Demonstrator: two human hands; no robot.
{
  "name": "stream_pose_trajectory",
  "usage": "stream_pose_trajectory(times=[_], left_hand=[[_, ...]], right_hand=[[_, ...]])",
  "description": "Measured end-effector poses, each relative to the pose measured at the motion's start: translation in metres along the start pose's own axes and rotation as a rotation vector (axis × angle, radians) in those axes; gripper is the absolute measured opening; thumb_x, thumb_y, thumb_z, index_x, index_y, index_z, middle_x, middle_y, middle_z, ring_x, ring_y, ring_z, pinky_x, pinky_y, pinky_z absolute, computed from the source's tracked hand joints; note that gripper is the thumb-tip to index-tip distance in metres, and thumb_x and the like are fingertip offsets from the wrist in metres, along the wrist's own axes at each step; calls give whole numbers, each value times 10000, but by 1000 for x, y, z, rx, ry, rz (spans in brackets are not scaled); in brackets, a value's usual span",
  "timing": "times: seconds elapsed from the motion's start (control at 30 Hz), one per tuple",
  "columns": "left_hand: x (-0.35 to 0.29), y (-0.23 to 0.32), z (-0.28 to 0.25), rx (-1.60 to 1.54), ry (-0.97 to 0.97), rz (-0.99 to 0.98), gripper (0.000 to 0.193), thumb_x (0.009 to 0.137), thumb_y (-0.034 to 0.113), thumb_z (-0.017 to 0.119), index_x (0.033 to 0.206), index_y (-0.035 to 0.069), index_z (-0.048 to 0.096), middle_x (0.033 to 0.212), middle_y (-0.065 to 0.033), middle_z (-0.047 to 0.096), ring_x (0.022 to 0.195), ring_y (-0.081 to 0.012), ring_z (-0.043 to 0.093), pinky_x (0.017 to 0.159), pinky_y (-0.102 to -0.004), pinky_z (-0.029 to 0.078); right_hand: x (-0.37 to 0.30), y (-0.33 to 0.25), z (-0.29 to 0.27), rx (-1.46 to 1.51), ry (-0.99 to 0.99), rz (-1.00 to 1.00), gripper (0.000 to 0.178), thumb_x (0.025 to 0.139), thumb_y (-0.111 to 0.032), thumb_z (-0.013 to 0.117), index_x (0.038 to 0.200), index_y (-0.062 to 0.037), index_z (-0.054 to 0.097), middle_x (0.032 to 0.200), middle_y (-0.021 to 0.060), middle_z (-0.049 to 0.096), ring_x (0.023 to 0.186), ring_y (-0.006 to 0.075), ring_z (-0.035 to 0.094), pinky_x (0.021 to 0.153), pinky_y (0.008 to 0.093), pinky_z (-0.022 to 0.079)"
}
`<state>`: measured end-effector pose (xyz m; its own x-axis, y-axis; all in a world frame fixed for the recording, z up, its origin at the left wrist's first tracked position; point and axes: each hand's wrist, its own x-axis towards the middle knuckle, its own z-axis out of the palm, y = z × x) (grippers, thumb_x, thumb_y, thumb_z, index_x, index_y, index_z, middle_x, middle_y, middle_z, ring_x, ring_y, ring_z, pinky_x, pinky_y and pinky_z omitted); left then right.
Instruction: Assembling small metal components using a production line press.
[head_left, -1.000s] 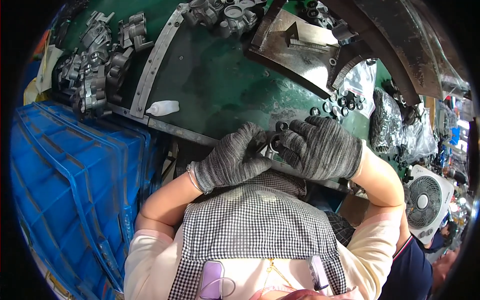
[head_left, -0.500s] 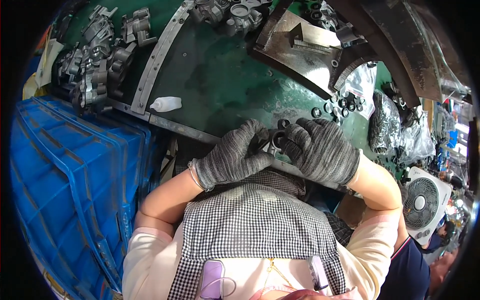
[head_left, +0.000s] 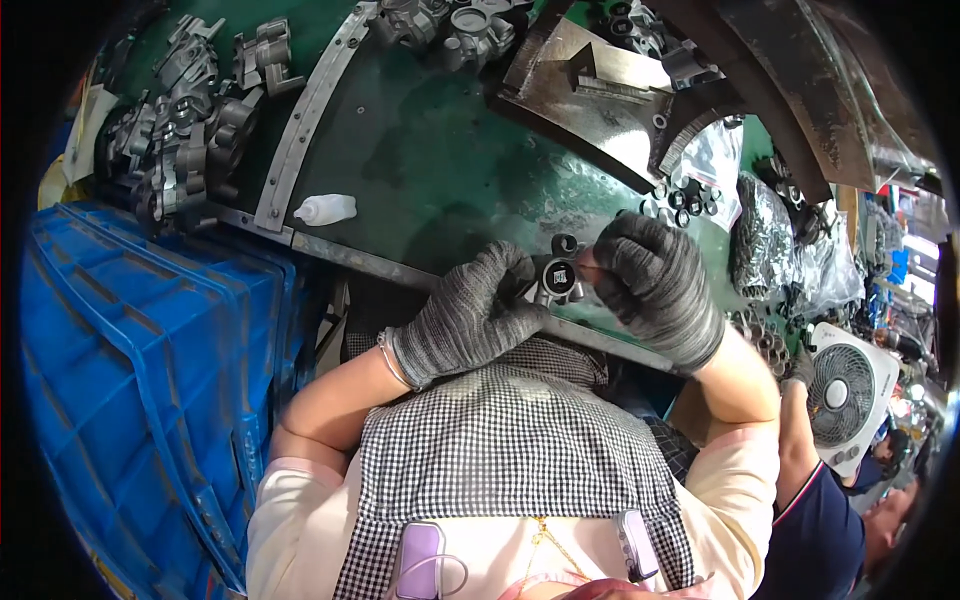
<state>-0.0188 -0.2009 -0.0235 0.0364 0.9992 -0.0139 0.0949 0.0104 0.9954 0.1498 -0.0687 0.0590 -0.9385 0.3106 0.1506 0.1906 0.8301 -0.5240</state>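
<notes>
Near the table's front edge, my left hand [head_left: 470,310] in a grey knit glove is closed on a metal casting [head_left: 548,298], partly hidden by its fingers. A round black cap [head_left: 560,278] with a white square mark sits face up in the casting's ring. Just right of the casting, my right hand [head_left: 655,285], gloved the same, has its fingers curled together. Whatever they hold, if anything, is hidden. A small black ring-shaped piece [head_left: 564,244] lies beyond the cap. Several similar caps [head_left: 685,202] lie scattered farther right.
Metal castings [head_left: 185,140] are heaped at the far left beside a metal strip [head_left: 305,125]. A white squeeze bottle [head_left: 326,209] lies on the green table [head_left: 430,180]. A steel fixture [head_left: 590,100] stands at the back. Blue crates [head_left: 150,340] flank my left; a fan [head_left: 840,400] and co-worker [head_left: 825,510] are right.
My right hand has drawn up and right off the casting, uncovering the marked black cap in its ring. My left hand keeps hold of the casting. The co-worker's gloved hand shows beside the fan.
</notes>
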Motion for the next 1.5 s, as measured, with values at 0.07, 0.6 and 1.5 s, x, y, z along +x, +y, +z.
stream_pose_trajectory(times=[0.07,0.6,1.5], left_hand=[[-1,2,5,-52,1,-57,407,736,211,732,1006,2,511,819,-123,602,726,-218,618,666,-336,503],[-6,15,14,23,5,56,446,763,181,707,1144,15,544,868,-126,639,744,-226,648,666,-311,524],[-7,4,17,-15,-3,0,553,776,178,684,1220,9,402,946,-129,604,813,-211,620,732,-335,512]], right_hand=[[-8,-11,7,47,93,159,134,709,-80,681,823,-30,633,722,100,602,655,263,612,542,336,503],[-21,-40,24,-144,197,507,155,692,-33,705,832,-58,644,740,102,606,644,290,602,553,361,476],[-28,-22,18,-231,-67,115,244,719,-228,664,907,-72,669,956,105,631,840,265,631,653,361,526]])
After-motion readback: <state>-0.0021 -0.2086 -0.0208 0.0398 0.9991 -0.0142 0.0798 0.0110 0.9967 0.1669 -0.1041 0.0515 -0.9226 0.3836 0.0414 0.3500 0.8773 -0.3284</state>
